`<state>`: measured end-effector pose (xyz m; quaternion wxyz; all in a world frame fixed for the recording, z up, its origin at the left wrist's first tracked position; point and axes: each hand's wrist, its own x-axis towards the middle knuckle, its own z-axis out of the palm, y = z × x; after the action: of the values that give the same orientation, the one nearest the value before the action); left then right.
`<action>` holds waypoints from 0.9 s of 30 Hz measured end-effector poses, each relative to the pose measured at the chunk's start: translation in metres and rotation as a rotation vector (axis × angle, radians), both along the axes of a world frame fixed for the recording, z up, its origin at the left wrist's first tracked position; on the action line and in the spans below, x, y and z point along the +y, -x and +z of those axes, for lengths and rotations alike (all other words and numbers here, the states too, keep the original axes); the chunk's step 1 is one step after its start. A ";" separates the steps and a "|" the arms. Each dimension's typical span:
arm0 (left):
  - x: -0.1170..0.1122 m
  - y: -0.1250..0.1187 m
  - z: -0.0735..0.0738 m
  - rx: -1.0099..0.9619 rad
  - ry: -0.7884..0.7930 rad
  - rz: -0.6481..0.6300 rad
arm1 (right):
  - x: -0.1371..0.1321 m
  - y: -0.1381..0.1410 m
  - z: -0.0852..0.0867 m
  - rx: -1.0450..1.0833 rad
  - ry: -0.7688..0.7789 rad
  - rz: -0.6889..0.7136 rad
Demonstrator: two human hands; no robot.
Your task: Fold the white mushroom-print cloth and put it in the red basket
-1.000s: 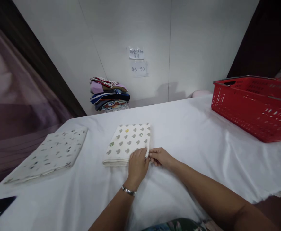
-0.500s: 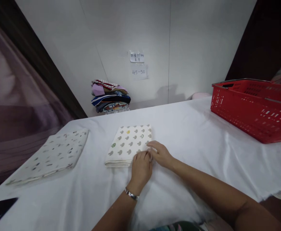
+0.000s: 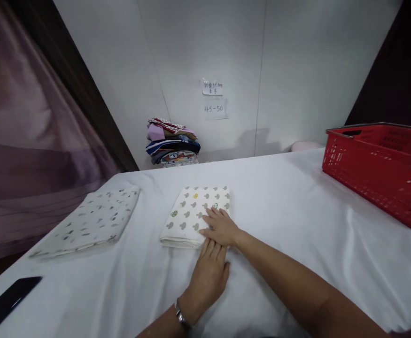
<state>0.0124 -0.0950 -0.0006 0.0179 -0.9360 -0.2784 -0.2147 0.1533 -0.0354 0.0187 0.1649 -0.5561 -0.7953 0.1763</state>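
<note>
A folded cream cloth (image 3: 191,213) printed with grey tree shapes lies in the middle of the white table (image 3: 290,202). My right hand (image 3: 220,226) rests flat on its near right corner, fingers stretched out. My left hand (image 3: 208,274), with a metal bracelet at the wrist, lies flat on the tablecloth just in front of the cloth, its fingertips at the cloth's near edge. Neither hand grips anything.
A second folded patterned cloth (image 3: 92,220) lies to the left. A red plastic basket (image 3: 381,166) stands at the right. A stack of coloured folded fabrics (image 3: 172,143) sits against the back wall. A dark phone (image 3: 6,303) lies at the near left edge.
Both hands let go of the cloth's near right corner, which they pinched before. The right hand now lies flat on the cloth; the left drew back flat onto the table.
</note>
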 end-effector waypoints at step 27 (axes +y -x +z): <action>0.080 0.113 -0.007 -0.588 0.386 0.489 | -0.023 0.029 -0.018 -0.219 -0.120 0.149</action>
<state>-0.1003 -0.0147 -0.0074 -0.1875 -0.7276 -0.5205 -0.4056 0.1243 -0.0587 0.0003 0.0966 -0.5007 -0.8566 0.0786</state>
